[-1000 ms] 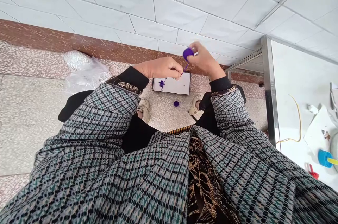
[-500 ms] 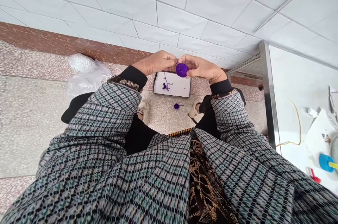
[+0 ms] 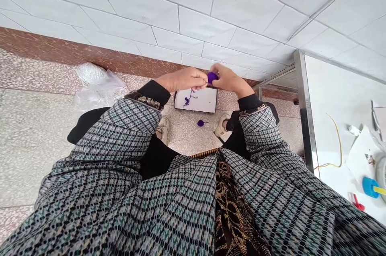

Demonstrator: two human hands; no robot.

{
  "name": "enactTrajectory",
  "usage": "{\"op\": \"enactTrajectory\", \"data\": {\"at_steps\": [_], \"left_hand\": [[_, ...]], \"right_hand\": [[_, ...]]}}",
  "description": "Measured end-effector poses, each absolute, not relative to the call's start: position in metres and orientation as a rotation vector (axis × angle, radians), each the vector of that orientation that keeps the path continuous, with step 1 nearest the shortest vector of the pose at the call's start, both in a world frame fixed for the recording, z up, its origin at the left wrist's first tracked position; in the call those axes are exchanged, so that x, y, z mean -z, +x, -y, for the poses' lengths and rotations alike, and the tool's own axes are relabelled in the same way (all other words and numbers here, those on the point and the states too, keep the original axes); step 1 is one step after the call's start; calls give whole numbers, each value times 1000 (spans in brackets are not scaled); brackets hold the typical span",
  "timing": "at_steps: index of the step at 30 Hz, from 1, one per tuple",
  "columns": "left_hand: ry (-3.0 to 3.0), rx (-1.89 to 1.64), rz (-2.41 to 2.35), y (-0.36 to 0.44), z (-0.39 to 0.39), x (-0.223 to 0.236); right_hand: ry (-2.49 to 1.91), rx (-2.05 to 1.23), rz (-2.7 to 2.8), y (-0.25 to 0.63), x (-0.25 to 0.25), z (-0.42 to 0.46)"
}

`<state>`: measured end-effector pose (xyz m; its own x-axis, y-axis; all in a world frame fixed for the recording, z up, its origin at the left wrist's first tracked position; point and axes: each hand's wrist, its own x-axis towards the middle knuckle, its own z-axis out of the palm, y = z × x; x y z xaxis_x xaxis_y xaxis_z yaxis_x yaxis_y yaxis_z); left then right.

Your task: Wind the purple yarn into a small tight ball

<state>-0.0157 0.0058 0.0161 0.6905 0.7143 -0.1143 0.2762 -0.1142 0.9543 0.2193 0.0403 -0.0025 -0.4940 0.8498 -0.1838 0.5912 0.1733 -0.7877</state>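
My left hand (image 3: 183, 79) and my right hand (image 3: 227, 79) meet in front of me, both closed around a small purple yarn ball (image 3: 212, 76) pinched between their fingertips. Below them on the floor lies a white tray (image 3: 203, 101) with loose purple thread (image 3: 189, 99) in it. A second small purple yarn ball (image 3: 200, 123) lies on the floor between my shoes. Both arms wear checked sleeves.
A crumpled clear plastic bag (image 3: 98, 85) lies on the floor at the left by the wall. A metal-framed white table (image 3: 303, 103) stands at the right, carrying a yellow cord (image 3: 337, 143), paper and a blue cap (image 3: 369, 187).
A second ago my right hand held the ball raised while my left hand pulled a strand; the hands then came together on the ball and have dropped slightly, covering more of it.
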Motion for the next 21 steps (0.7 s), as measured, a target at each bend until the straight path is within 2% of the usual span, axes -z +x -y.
{"op": "enactTrajectory", "data": {"at_steps": [3, 5, 11, 17, 18, 21], "left_hand": [[1638, -579, -901, -32, -14, -16], [1601, -614, -931, -39, -17, -14], [1521, -674, -830, -40, -8, -26], [1447, -748, -868, -50, -3, -40], [1439, -748, -878, -52, -4, -38], [1446, -695, -857, -50, -7, -31]], "right_hand": [[-951, -1817, 2202, 228, -2, -36], [-653, -1960, 1951, 234, -9, -34], [-261, -1579, 1163, 259, -20, -56], [147, -1634, 567, 271, -29, -59], [134, -1610, 482, 274, -37, -54], [-279, -1443, 487, 278, -58, -46]]}}
